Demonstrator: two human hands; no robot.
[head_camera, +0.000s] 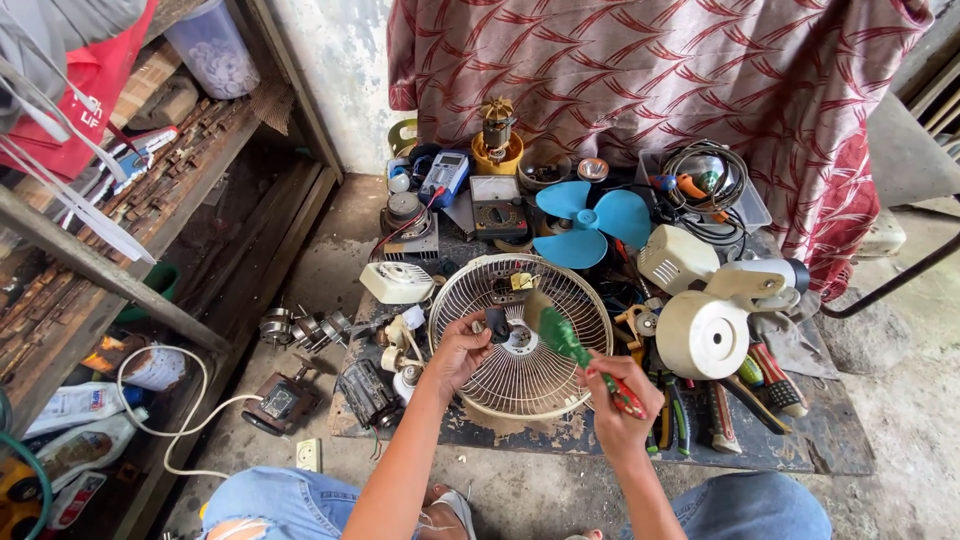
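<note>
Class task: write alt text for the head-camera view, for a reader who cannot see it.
Seen from above, a person's left hand steadies a cream wire fan guard on a cluttered board while the right hand holds a green-handled brush over it. Behind lie a blue fan blade, a white motor housing and meters.

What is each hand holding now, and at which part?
The right hand holds a green brush by its handle end, bristles toward the fan grille. The left hand grips the grille near its centre hub, on the left side.
</note>
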